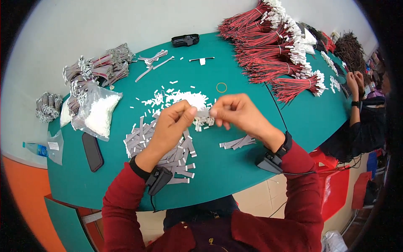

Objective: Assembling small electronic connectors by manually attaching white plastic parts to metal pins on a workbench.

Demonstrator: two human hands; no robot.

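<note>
I've got a short grey ribbon cable piece [203, 113] pinched between both hands above the green counter [235, 168], my left hand [170, 126] clamped on its left end, my right hand [237, 114] clamped on its right end. Just beyond my fingers lies the heap of small white connectors [189, 100]; near and left sits the pile of grey ribbon pieces [168, 151], and a few more strips [238, 143] lie below my right wrist. I judge I'm fitting a connector onto the cable end, though the joint is too small to see. Next calls for a square, firm push, ends aligned.
</note>
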